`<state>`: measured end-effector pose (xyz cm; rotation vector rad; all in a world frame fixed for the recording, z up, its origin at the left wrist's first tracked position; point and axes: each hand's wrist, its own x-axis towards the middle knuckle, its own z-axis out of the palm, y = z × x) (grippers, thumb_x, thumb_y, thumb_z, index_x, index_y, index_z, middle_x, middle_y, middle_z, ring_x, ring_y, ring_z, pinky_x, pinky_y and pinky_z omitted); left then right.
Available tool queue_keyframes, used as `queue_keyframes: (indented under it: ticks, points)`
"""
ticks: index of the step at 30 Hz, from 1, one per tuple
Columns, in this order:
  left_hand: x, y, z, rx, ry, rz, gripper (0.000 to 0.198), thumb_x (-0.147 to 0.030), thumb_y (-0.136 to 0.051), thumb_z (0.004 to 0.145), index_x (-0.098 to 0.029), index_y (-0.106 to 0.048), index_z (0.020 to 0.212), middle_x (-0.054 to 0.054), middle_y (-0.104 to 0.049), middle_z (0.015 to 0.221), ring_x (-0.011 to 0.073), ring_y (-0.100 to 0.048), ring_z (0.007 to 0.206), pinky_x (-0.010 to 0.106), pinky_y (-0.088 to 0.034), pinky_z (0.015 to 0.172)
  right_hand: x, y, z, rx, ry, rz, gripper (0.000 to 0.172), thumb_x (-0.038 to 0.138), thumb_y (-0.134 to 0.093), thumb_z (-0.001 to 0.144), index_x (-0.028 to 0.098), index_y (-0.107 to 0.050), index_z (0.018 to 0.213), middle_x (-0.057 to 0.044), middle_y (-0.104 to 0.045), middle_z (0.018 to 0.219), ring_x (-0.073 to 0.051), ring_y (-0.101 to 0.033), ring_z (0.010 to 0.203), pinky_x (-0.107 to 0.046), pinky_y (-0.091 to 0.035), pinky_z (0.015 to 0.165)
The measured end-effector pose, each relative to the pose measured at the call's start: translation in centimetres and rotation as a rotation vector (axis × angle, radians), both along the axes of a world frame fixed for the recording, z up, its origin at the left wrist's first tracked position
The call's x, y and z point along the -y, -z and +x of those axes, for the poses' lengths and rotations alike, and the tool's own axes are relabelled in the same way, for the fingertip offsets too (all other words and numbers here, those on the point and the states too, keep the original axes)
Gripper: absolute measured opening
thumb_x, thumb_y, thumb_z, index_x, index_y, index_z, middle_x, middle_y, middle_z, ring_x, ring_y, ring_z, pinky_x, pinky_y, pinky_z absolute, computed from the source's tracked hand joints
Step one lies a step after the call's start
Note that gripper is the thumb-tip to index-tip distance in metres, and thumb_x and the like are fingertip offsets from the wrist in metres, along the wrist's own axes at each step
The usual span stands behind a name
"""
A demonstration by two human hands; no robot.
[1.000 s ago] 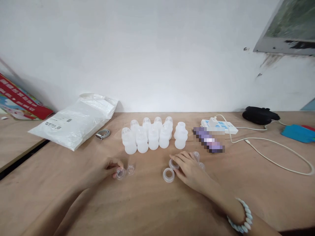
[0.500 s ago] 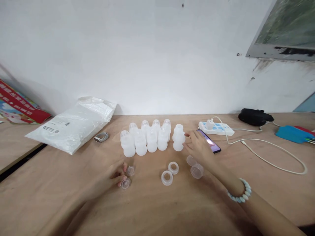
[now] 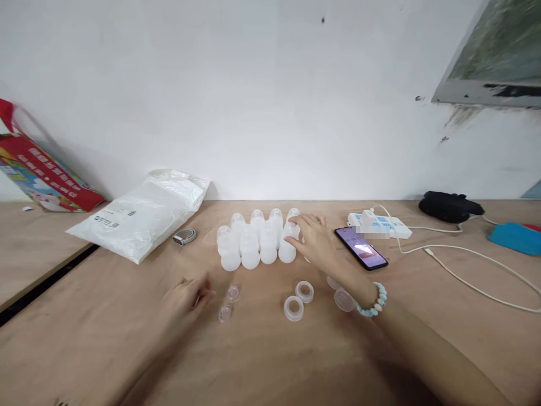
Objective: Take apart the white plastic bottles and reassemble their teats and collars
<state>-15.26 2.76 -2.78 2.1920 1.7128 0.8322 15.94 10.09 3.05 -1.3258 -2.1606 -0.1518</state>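
Observation:
Several small translucent white bottles (image 3: 253,242) stand in a cluster at the middle of the wooden table (image 3: 262,349). My right hand (image 3: 315,241) reaches over the cluster's right end, its fingers curled around the rightmost bottle, which it mostly hides. My left hand (image 3: 186,298) rests on the table at the lower left, loosely curled and blurred, holding nothing that I can see. Two small clear caps (image 3: 229,303) lie just right of it. Two white rings (image 3: 298,300) and two clear caps (image 3: 342,296) lie in front of the bottles, below my right forearm.
A white plastic bag (image 3: 143,213) and a metal ring (image 3: 184,236) lie at the left. A phone (image 3: 361,247), a power strip (image 3: 380,224) with white cables, a black object (image 3: 448,205) and a blue item (image 3: 513,237) sit at the right. A red box (image 3: 40,175) leans against the wall.
My right hand has moved from the rings up to the rightmost bottle in the cluster. My left hand has let go of a small clear cap and drawn back a little.

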Motion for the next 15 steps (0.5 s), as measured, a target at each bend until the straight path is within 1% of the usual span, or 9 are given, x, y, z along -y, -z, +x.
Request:
queue_keyframes:
  ticks: [3, 4, 5, 6, 8, 9, 11, 13, 15]
  points:
    - [1.1, -1.9, 1.7, -0.001, -0.014, 0.166, 0.021, -0.038, -0.051, 0.088, -0.023, -0.054, 0.074, -0.003, -0.054, 0.06, 0.018, -0.052, 0.057, 0.028, -0.039, 0.059, 2.1, -0.6, 0.4, -0.118, -0.036, 0.038, 0.021, 0.025, -0.066, 0.087, 0.018, -0.057, 0.104, -0.011, -0.069, 0.108, -0.03, -0.062, 0.1, -0.045, -0.039, 0.09]
    - [1.5, -2.6, 2.8, 0.026, -0.004, 0.231, 0.019, -0.036, -0.05, 0.09, -0.023, -0.055, 0.078, -0.003, -0.056, 0.065, 0.0178, -0.055, 0.061, 0.028, -0.041, 0.06, 3.3, -1.0, 0.3, -0.166, -0.06, 0.052, 0.022, 0.026, -0.066, 0.087, 0.019, -0.055, 0.105, -0.01, -0.069, 0.106, -0.03, -0.062, 0.098, -0.044, -0.04, 0.088]
    - [2.0, -3.3, 4.0, 0.055, 0.026, 0.264, 0.013, -0.034, -0.051, 0.091, -0.023, -0.057, 0.089, -0.001, -0.061, 0.075, 0.0186, -0.058, 0.069, 0.029, -0.044, 0.065, 4.7, -1.4, 0.1, -0.208, -0.094, 0.065, 0.022, 0.028, -0.066, 0.087, 0.019, -0.054, 0.104, -0.009, -0.068, 0.102, -0.028, -0.062, 0.094, -0.042, -0.042, 0.086]
    - [2.4, -4.0, 5.4, 0.088, 0.066, 0.291, 0.017, -0.034, -0.054, 0.089, -0.023, -0.056, 0.102, 0.001, -0.065, 0.089, 0.02, -0.062, 0.078, 0.031, -0.047, 0.072, 6.1, -1.9, -0.1, -0.247, -0.134, 0.063, 0.022, 0.029, -0.065, 0.087, 0.019, -0.053, 0.104, -0.008, -0.067, 0.1, -0.027, -0.062, 0.091, -0.039, -0.043, 0.082]
    - [3.2, -4.8, 8.1, 0.158, 0.194, 0.261, 0.045, -0.036, -0.065, 0.081, -0.022, -0.049, 0.121, 0.008, -0.065, 0.117, 0.0249, -0.063, 0.098, 0.036, -0.049, 0.083, 8.9, -2.8, -0.8, -0.299, -0.246, 0.023, 0.021, 0.031, -0.063, 0.088, 0.02, -0.052, 0.101, -0.006, -0.065, 0.093, -0.022, -0.061, 0.083, -0.033, -0.045, 0.073]
    - [3.5, -4.9, 9.3, 0.178, 0.247, 0.174, 0.049, -0.034, -0.066, 0.079, -0.022, -0.048, 0.122, 0.008, -0.065, 0.118, 0.0256, -0.063, 0.099, 0.036, -0.05, 0.082, 10.1, -3.1, -1.1, -0.305, -0.301, 0.012, 0.019, 0.031, -0.061, 0.088, 0.02, -0.051, 0.099, -0.005, -0.064, 0.09, -0.021, -0.06, 0.079, -0.031, -0.045, 0.069]
    - [3.8, -4.8, 11.3, 0.172, 0.327, 0.038, 0.029, -0.026, -0.064, 0.076, -0.022, -0.055, 0.104, 0.004, -0.07, 0.098, 0.0232, -0.066, 0.084, 0.031, -0.05, 0.071, 11.6, -3.2, -1.6, -0.254, -0.338, -0.052, 0.018, 0.034, -0.061, 0.086, 0.02, -0.051, 0.091, -0.004, -0.064, 0.084, -0.019, -0.06, 0.073, -0.029, -0.042, 0.063]
    - [3.8, -4.4, 12.7, 0.163, 0.357, -0.047, 0.018, -0.018, -0.06, 0.072, -0.022, -0.056, 0.089, 0.001, -0.07, 0.083, 0.0208, -0.066, 0.073, 0.028, -0.047, 0.063, 12.1, -2.8, -1.7, -0.186, -0.302, -0.154, 0.022, 0.038, -0.064, 0.084, 0.021, -0.051, 0.084, -0.001, -0.064, 0.075, -0.018, -0.059, 0.066, -0.028, -0.038, 0.058]
    - [3.7, -4.4, 13.6, 0.165, 0.369, -0.131, 0.018, -0.014, -0.057, 0.067, -0.021, -0.055, 0.084, 0.001, -0.069, 0.079, 0.0199, -0.064, 0.069, 0.027, -0.044, 0.059, 11.9, -2.0, -1.8, -0.152, -0.226, -0.244, 0.025, 0.041, -0.065, 0.081, 0.021, -0.051, 0.077, 0.002, -0.061, 0.064, -0.017, -0.056, 0.058, -0.027, -0.033, 0.056]
